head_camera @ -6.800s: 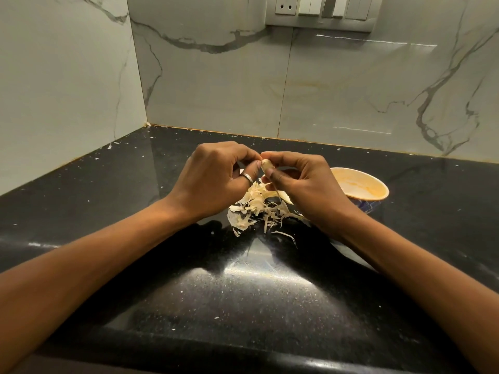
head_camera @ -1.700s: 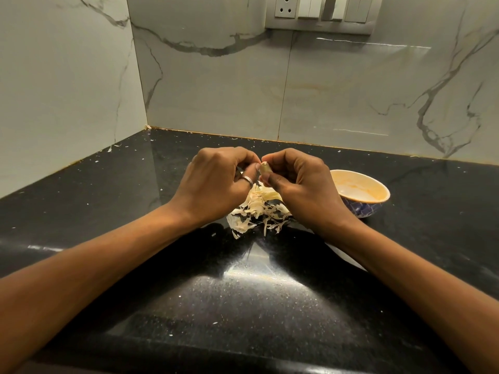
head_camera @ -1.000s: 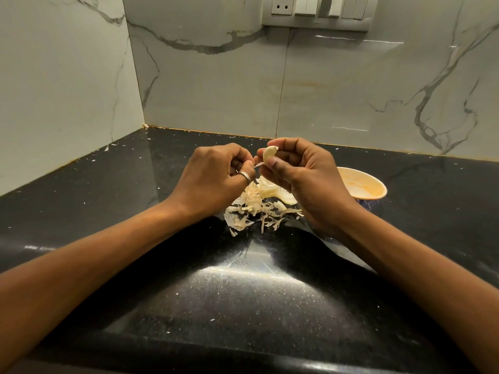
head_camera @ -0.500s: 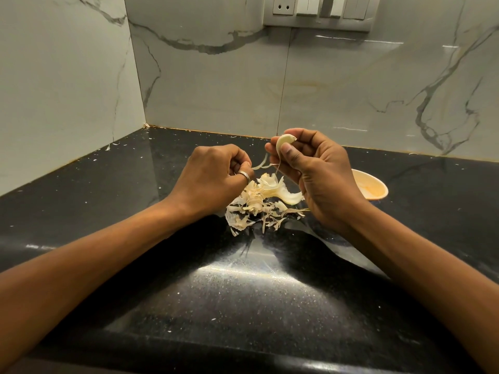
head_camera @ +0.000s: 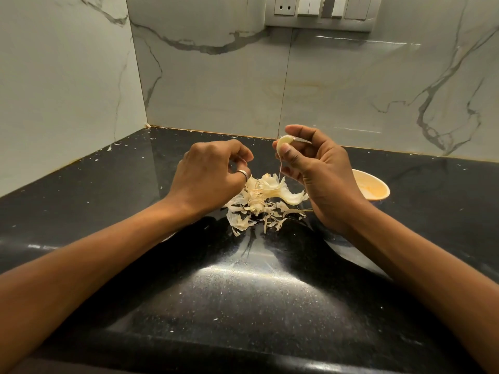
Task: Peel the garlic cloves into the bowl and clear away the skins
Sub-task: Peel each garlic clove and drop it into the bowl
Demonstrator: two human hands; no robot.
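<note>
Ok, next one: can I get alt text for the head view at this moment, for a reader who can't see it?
A right hand pinches a nearly peeled garlic clove, a thin strand of skin dangling, above a pile of skins on a black countertop. The left hand is curled beside the pile; a bowl sits behind the right hand.

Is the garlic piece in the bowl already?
No, the garlic clove is pinched in the right hand, raised above the counter and outside the bowl.
</note>
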